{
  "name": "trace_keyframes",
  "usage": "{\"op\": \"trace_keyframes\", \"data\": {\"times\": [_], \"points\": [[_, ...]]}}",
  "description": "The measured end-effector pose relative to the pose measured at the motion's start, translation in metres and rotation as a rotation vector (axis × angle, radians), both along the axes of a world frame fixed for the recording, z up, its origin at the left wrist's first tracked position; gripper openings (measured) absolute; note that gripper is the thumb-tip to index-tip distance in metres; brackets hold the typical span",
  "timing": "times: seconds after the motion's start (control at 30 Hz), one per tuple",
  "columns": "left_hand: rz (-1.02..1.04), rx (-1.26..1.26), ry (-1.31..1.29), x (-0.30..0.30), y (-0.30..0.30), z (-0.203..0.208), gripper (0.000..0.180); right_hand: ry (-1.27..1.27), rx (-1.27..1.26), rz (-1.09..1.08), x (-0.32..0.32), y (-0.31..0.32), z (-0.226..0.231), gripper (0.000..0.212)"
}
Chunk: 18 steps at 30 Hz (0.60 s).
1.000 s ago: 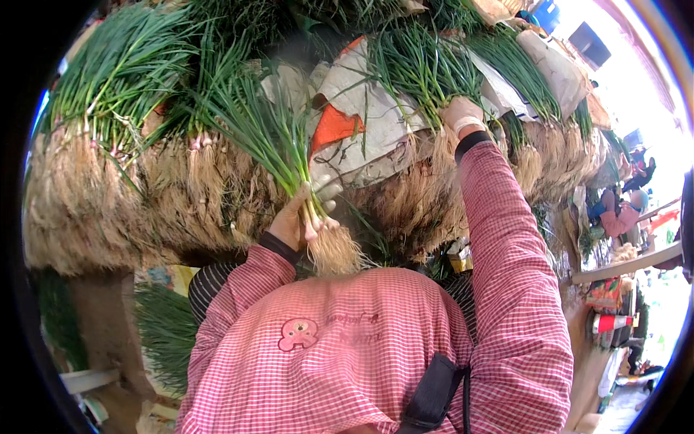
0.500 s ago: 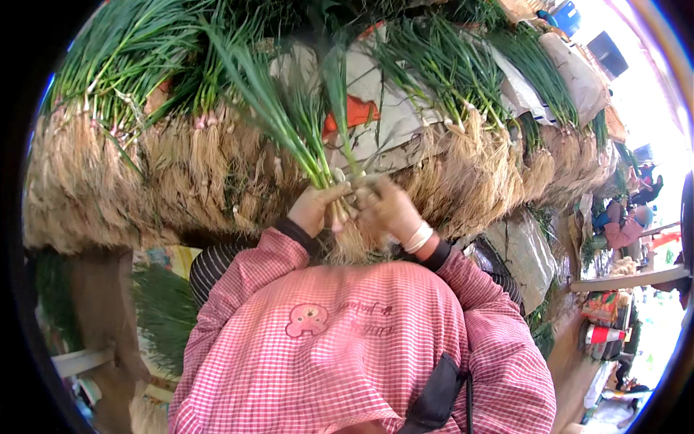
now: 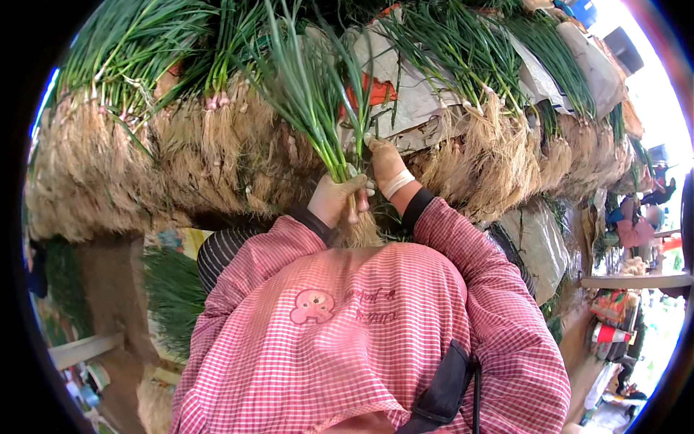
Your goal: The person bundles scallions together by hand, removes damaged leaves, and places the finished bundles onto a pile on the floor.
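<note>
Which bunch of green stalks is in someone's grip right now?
The middle bunch, gripped low by the left hand. The leafy bunches to its left and right have no hand on them.

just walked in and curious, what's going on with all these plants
A person's left hand grips a bunch of green-leaved plants by the lower stems, with pinkish bulbs and pale roots showing below it. The right hand is at the bunch's right side; whether it grips any stems is unclear. More plants lie ahead.
</note>
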<state>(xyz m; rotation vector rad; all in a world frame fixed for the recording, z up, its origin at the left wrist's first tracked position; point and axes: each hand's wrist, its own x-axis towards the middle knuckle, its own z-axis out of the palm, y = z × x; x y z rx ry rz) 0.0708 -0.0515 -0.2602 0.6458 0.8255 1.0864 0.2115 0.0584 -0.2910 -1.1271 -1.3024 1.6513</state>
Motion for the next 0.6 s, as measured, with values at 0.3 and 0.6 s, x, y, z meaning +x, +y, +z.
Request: {"op": "trace_keyframes", "data": {"times": [0.3, 0.6], "points": [[-0.122, 0.073, -0.428, -0.018, -0.018, 0.031, 0.046, 0.574, -0.653, 0.098, 0.048, -0.008, 0.030, 0.027], [0.020, 0.006, -0.313, -0.040, 0.006, 0.010, 0.036, -1.776, 0.534, -0.009, 0.101, 0.090, 0.139, 0.029]]}}
